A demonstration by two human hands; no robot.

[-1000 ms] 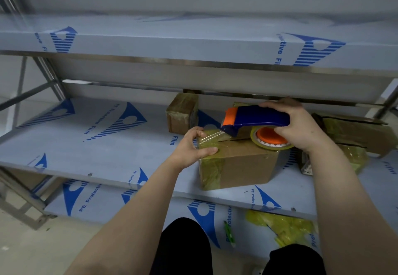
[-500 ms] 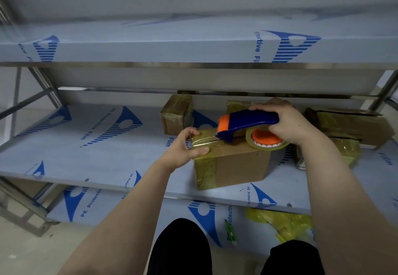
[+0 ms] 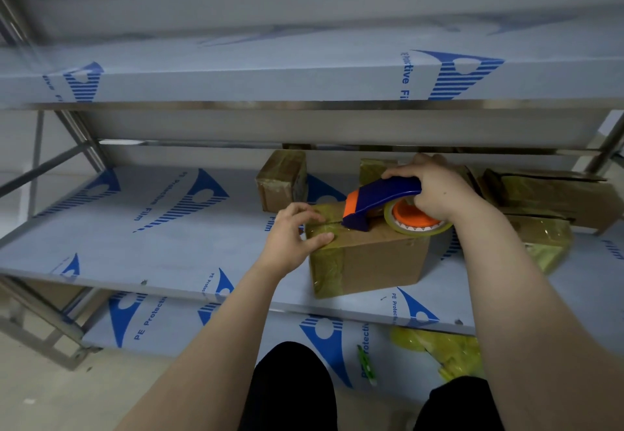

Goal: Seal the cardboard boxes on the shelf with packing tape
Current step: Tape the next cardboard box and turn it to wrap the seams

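A brown cardboard box with yellowish tape on its left end stands near the front edge of the middle shelf. My right hand grips the blue and orange tape dispenser, whose nose rests on the box top; its tape roll hangs over the box's far right. My left hand holds the box's top left corner, thumb pressing the tape strip onto the top edge, fingers curled over the corner.
A small taped box stands behind on the shelf, and flattened taped boxes lie at the right. The upper shelf overhangs close above. Crumpled yellow tape and a green object lie on the bottom shelf.
The dispenser has come down from above the box so its nose sits on the box top, laying the tape strip flat. My left hand stays at the corner.
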